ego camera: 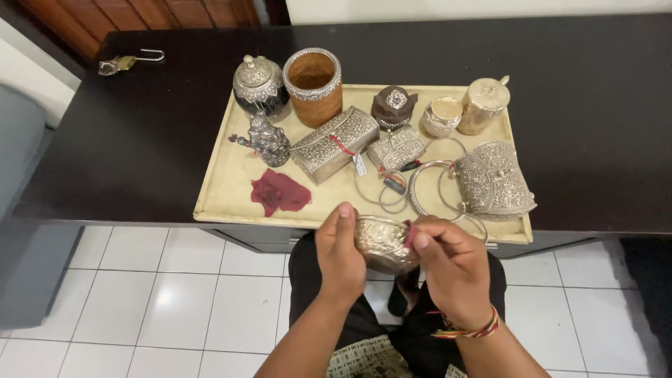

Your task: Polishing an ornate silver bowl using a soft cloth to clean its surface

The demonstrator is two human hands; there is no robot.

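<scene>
We see a small embossed silver bowl [382,241] held between both hands just in front of the near edge of a cream rectangular tray [231,175] on a dark table [154,126]. Our left hand [341,255] grips its left side, fingers closed on the rim. Our right hand [451,266] pinches a bit of dark red cloth [411,234] against its right side. Both hands touch it equally.
</scene>
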